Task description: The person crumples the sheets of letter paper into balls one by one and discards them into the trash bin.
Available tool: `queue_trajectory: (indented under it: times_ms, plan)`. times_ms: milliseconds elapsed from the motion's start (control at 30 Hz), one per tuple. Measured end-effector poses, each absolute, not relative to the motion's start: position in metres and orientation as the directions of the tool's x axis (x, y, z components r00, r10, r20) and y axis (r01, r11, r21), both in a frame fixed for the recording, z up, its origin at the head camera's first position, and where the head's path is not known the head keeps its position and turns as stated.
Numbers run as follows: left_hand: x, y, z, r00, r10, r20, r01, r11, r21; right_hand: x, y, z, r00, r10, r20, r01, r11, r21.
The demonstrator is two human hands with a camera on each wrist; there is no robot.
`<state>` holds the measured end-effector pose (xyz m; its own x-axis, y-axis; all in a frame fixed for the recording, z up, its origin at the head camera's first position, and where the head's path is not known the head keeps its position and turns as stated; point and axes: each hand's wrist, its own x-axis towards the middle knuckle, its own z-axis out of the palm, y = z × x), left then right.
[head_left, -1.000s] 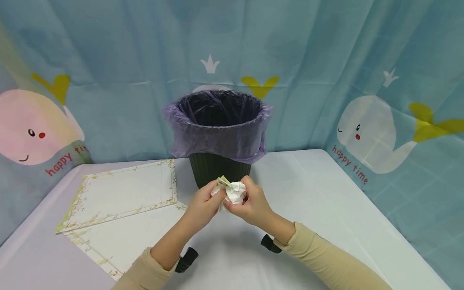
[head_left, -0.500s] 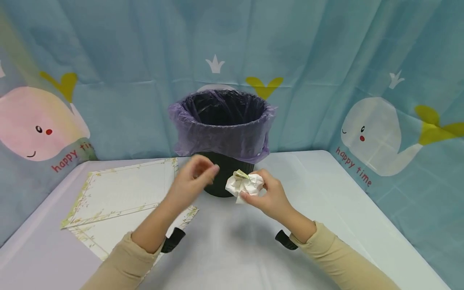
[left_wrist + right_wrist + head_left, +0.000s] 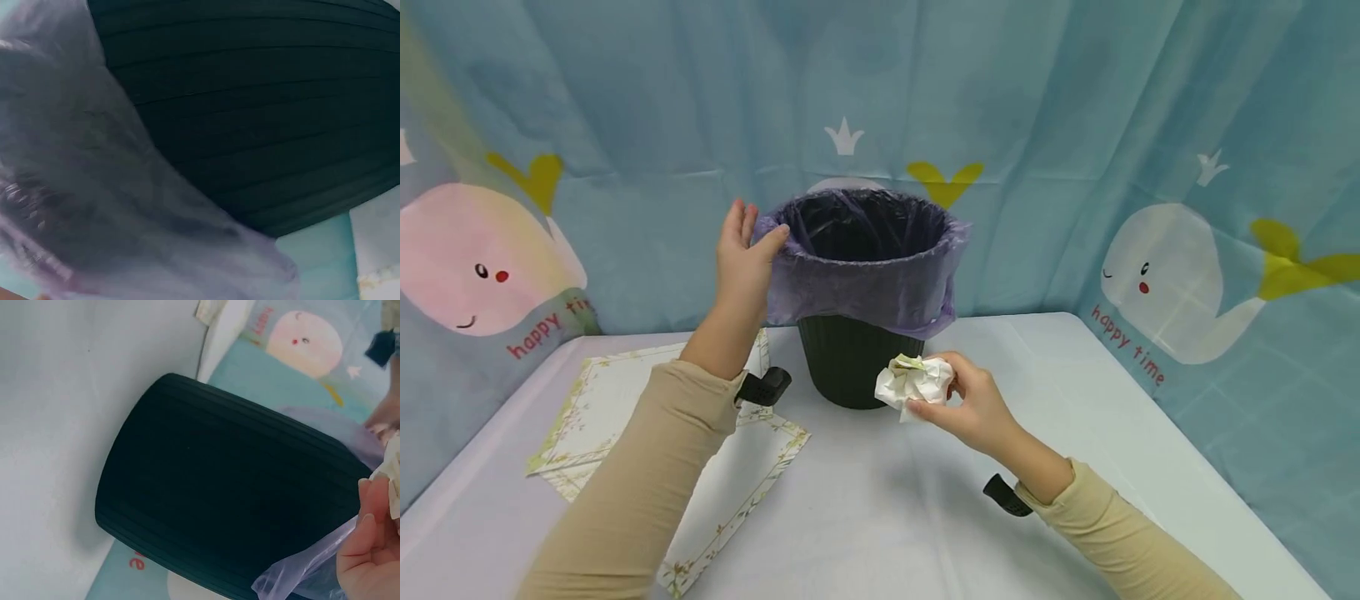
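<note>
My right hand [image 3: 966, 404] pinches a crumpled ball of white paper [image 3: 913, 382] with a yellow-green edge, in front of the bin. In the right wrist view only part of the paper [image 3: 394, 472] shows, at the right edge by the fingertips. A dark ribbed trash bin [image 3: 857, 367] stands upright, lined with a purple plastic bag [image 3: 872, 292] folded over its rim. My left hand [image 3: 741, 258] is raised at the bin's left rim, fingers extended and thumb toward the bag. Whether it touches the bag I cannot tell.
Two flat sheets of paper with floral borders, an upper sheet [image 3: 640, 375] and a lower sheet [image 3: 737, 475], lie on the white table [image 3: 1037, 375] at left, partly under my left arm. A blue curtain [image 3: 662, 125] with printed whales hangs behind and beside the table.
My left hand has let go of the crumpled paper and risen left to the bin's rim. My right hand has kept the paper and shifted slightly right.
</note>
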<state>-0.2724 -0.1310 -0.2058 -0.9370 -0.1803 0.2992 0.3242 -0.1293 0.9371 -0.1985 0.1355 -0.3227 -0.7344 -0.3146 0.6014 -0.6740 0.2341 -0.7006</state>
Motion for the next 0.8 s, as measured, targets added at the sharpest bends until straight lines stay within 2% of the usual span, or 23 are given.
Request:
queue_trajectory:
  times_ms: [133, 267, 433, 633, 800]
  plan:
    - [-0.287, -0.125, -0.210, -0.946, -0.201, 0.253, 0.290, -0.185, 0.939, -0.198, 0.137, -0.322, -0.772, -0.320, 0.549, -0.627, 0.250, -0.738]
    - [-0.293, -0.118, -0.214, -0.938, -0.217, 0.269, 0.312, -0.196, 0.930, -0.197, 0.142, -0.316, -0.810, -0.328, 0.487, -0.571, 0.251, -0.781]
    - [-0.294, -0.115, -0.217, -0.928, -0.210, 0.306, 0.339, -0.145, 0.929, -0.197, 0.147, -0.296, -0.822, -0.335, 0.460, -0.527, 0.144, -0.837]
    - [-0.295, -0.117, -0.217, -0.930, -0.207, 0.304, 0.333, -0.124, 0.935, -0.205, 0.150, -0.264, -0.783, -0.306, 0.542, -0.568, -0.007, -0.823]
    - [-0.293, -0.116, -0.216, -0.926, -0.239, 0.293, 0.324, -0.104, 0.940, -0.212, 0.149, -0.236, -0.741, -0.256, 0.621, -0.627, -0.069, -0.776]
